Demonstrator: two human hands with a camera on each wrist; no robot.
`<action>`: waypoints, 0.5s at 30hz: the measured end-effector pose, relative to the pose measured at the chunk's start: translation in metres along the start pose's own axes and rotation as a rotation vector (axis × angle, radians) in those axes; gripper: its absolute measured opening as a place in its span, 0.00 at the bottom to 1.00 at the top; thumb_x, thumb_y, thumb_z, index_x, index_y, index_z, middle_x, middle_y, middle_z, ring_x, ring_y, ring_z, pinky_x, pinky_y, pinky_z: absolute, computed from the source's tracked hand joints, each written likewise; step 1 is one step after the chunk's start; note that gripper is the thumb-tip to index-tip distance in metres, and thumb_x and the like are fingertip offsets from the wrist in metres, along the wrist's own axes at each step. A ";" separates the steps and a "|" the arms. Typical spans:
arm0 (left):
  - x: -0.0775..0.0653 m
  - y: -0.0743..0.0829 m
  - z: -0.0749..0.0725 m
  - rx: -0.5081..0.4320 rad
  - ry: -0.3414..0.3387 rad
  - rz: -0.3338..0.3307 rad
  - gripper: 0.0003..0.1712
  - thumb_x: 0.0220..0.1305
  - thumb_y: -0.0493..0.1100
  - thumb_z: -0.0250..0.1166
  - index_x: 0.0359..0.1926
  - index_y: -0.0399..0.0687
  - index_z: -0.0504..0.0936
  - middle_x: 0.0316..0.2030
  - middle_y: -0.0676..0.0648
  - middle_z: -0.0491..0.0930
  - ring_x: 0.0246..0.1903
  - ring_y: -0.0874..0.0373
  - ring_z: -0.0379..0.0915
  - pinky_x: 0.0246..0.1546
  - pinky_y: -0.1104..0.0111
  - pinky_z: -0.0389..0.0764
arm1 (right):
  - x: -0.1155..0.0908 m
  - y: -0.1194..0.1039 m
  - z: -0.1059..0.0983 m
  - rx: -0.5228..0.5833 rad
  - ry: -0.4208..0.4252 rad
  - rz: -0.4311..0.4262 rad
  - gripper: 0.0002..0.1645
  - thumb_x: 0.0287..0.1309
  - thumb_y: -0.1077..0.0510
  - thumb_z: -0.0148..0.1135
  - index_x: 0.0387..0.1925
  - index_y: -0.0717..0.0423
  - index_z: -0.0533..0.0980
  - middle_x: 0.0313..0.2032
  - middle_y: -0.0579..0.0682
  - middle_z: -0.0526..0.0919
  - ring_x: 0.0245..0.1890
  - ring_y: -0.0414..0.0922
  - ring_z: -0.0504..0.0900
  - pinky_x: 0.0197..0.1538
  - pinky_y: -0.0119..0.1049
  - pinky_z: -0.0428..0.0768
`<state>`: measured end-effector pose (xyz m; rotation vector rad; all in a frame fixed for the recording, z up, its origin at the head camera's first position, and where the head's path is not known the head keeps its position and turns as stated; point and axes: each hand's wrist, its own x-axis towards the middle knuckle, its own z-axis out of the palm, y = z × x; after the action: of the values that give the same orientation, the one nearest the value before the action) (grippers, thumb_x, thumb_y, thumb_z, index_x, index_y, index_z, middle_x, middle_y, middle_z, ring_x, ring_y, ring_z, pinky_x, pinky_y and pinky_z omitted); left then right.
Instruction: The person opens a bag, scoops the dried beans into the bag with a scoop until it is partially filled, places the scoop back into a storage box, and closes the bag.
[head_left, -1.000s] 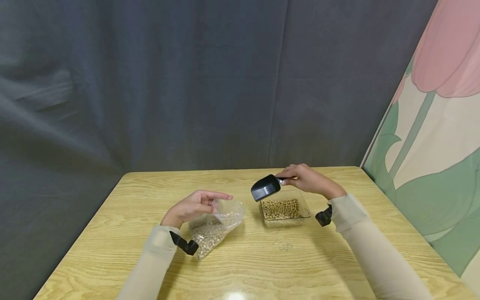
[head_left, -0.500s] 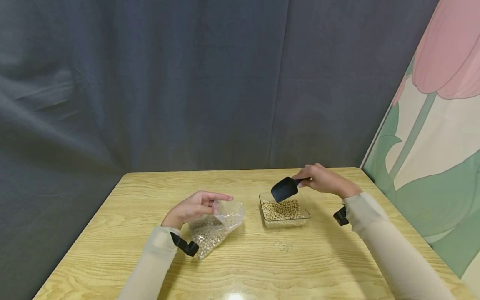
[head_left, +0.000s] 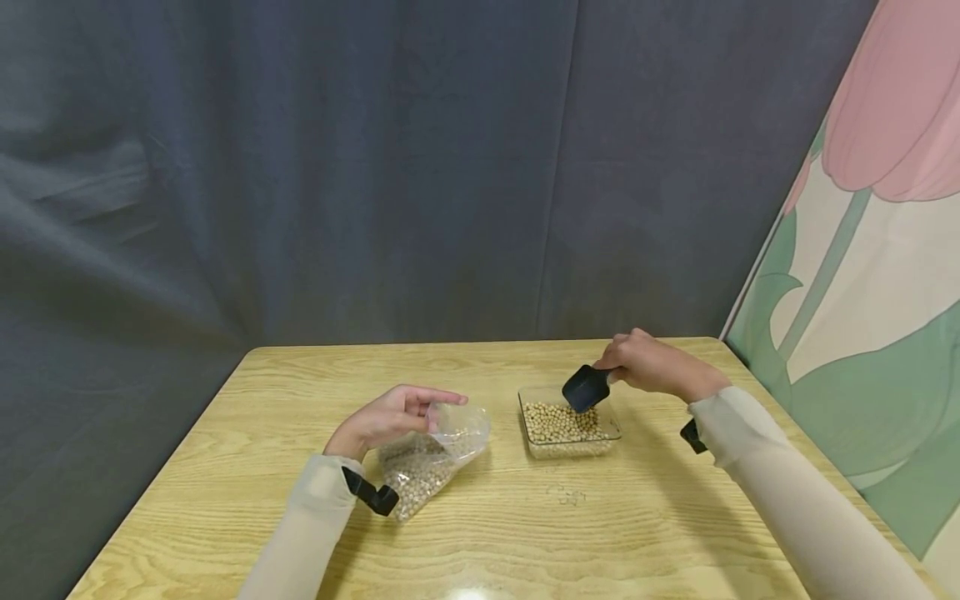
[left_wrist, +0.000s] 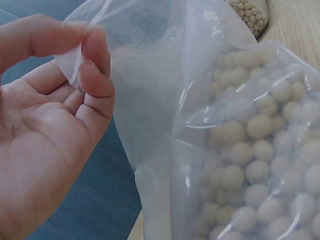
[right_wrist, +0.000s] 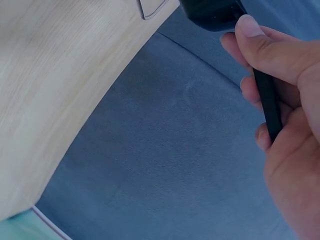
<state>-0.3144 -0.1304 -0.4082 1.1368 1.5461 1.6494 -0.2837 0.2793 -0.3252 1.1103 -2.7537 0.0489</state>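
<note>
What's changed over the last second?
The right hand has carried the scoop rightward and slightly down, to over the right part of the box. Nothing was grabbed or released. The left hand still holds the bag by its mouth; bag and box stayed put.

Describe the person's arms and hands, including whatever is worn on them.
The left sleeve and right sleeve are long, plain and pale beige. A small black fitting sits at each wrist. The left hand and right hand wear no gloves.
</note>
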 end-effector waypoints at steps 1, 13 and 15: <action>0.000 0.000 0.000 0.007 0.006 -0.006 0.30 0.62 0.21 0.49 0.65 0.18 0.56 0.56 0.43 0.77 0.31 0.68 0.73 0.38 0.75 0.76 | 0.000 -0.001 -0.001 -0.014 -0.014 0.005 0.16 0.48 0.66 0.70 0.43 0.58 0.85 0.34 0.49 0.86 0.35 0.47 0.81 0.42 0.44 0.78; 0.000 0.001 0.000 0.000 0.010 -0.019 0.30 0.62 0.22 0.50 0.66 0.19 0.57 0.50 0.48 0.80 0.31 0.67 0.73 0.36 0.75 0.74 | 0.005 -0.013 -0.009 -0.066 -0.181 0.029 0.09 0.51 0.68 0.67 0.33 0.53 0.87 0.25 0.45 0.83 0.23 0.37 0.73 0.32 0.35 0.74; 0.000 0.001 0.001 -0.004 0.010 -0.019 0.30 0.62 0.22 0.50 0.66 0.20 0.57 0.49 0.49 0.81 0.31 0.67 0.73 0.36 0.75 0.74 | 0.007 -0.015 -0.010 -0.052 -0.219 0.048 0.09 0.52 0.68 0.65 0.28 0.52 0.85 0.21 0.42 0.80 0.19 0.35 0.66 0.29 0.32 0.68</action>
<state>-0.3139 -0.1298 -0.4074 1.1100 1.5541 1.6472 -0.2767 0.2647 -0.3147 1.0956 -2.9546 -0.1461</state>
